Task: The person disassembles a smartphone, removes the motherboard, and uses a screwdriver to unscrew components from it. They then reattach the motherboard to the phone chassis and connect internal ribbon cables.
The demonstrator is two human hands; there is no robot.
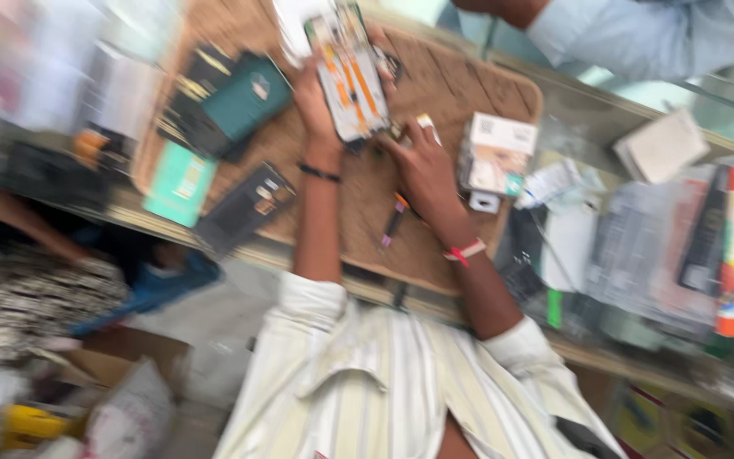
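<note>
left hand [320, 102]: fingers wrap the opened phone [350, 72] | right hand [422, 166]: fingers pinch small part [425, 125] | brown mat [460, 85] on worktop [588, 110]

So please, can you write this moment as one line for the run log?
left hand: holds opened phone upright | right hand: at phone's lower end, small white part at fingers | surface: brown mat | image: blurred
</note>
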